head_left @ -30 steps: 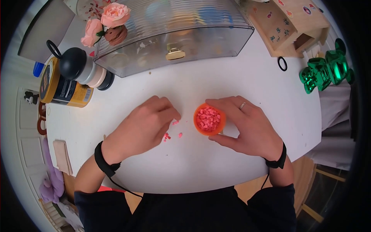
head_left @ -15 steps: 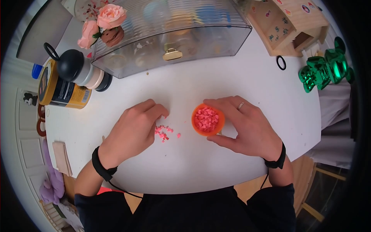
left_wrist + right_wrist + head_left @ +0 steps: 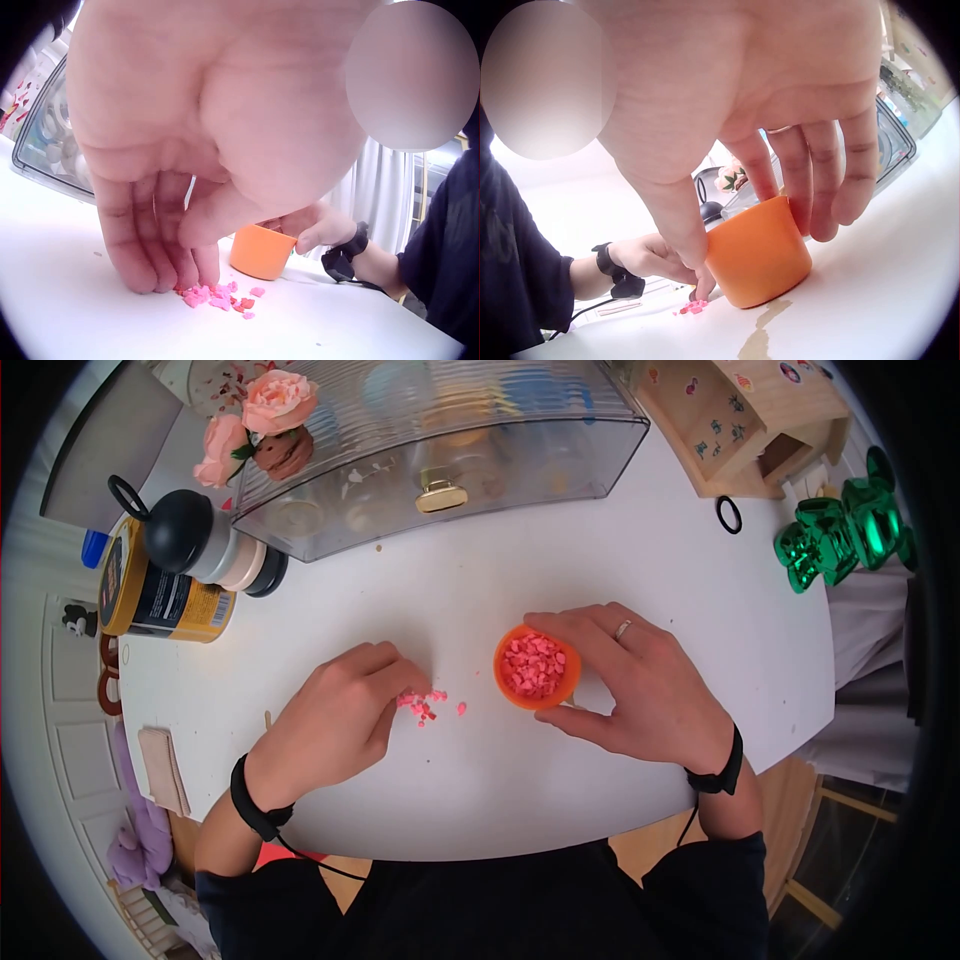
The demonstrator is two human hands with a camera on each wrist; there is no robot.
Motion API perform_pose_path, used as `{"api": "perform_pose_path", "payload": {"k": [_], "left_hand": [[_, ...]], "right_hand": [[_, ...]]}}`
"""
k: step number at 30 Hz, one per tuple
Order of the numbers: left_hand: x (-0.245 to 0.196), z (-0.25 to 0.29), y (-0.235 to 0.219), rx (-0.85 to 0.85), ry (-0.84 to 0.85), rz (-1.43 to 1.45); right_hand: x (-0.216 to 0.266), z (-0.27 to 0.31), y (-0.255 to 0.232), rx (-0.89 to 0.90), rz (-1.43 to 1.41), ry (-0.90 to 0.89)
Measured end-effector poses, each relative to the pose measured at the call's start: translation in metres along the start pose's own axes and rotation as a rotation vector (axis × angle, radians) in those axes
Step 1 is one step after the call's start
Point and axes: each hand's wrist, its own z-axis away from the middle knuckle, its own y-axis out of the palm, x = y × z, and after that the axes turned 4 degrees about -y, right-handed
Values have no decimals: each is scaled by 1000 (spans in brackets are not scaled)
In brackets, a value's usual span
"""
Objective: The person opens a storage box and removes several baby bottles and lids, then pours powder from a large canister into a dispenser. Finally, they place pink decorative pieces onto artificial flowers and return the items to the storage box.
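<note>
An orange cup (image 3: 508,691) full of small pink pieces (image 3: 533,665) stands on the white table. My right hand (image 3: 640,685) grips it from the right, thumb at the near side and fingers at the far side; the right wrist view shows thumb and fingers against the cup wall (image 3: 757,259). Left of the cup lies a small scatter of pink and red pieces (image 3: 424,712). The fingertips of my left hand (image 3: 335,710) are at its left edge. In the left wrist view those fingers point down beside the pieces (image 3: 220,302); whether any piece is between them, I cannot tell.
A clear box (image 3: 370,495) with a gold latch spans the back. At the back left stand a bottle (image 3: 190,535) and a yellow-and-black tub (image 3: 165,595). A wooden house (image 3: 745,420), a black ring (image 3: 728,515) and a shiny green figure (image 3: 835,540) are at the back right.
My left hand has moved left and toward the near edge, away from the cup, uncovering more loose pieces; its fingertips have come down beside them. My right hand remains on the cup.
</note>
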Motion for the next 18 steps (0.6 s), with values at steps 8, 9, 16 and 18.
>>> {"api": "perform_pose_path", "payload": {"k": [8, 9, 16, 18], "left_hand": [[0, 10, 10, -171, -157, 24], [-3, 13, 11, -149, -171, 26], [-16, 17, 20, -116, -121, 66], [-16, 15, 18, -152, -146, 52]], "right_hand": [[-1, 0, 1, 1, 0, 3], [-1, 0, 1, -1, -3, 2], [0, 0, 2, -8, -11, -6], [0, 0, 2, -7, -11, -5]]}}
